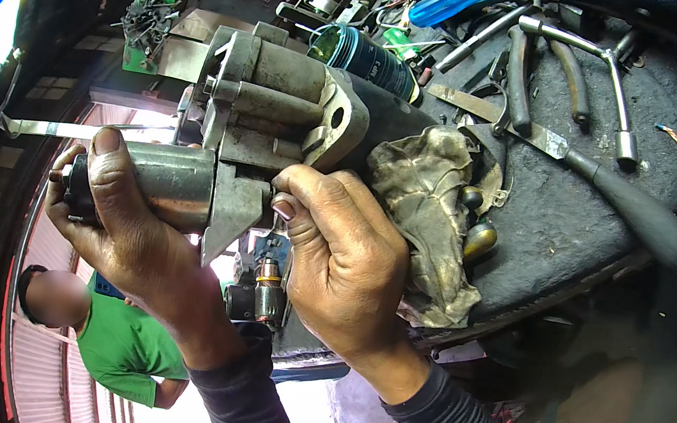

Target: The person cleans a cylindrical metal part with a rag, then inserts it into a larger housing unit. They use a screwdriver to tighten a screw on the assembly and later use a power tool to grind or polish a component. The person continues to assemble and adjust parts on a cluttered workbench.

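A starter motor housing (272, 99) of grey cast metal, with a flange and a bolt hole, lies in the middle of the view. Against its near left side sits a dark metal cylinder, the starter solenoid (175, 181). My left hand (134, 246) is wrapped round this solenoid, thumb along its top. My right hand (347, 266) is closed, thumb and forefinger pinched against the housing's near side. What lies between those fingertips is hidden. Just below the housing, between my wrists, an armature (269, 289) with a copper-coloured band shows.
A crumpled, greasy cloth (423, 207) lies right of my right hand. Beyond it on the dark bench (548, 227) are a file (624, 199), pliers (567, 79), a socket wrench (621, 101) and a dark jar (363, 56). A person in green (128, 338) is at lower left.
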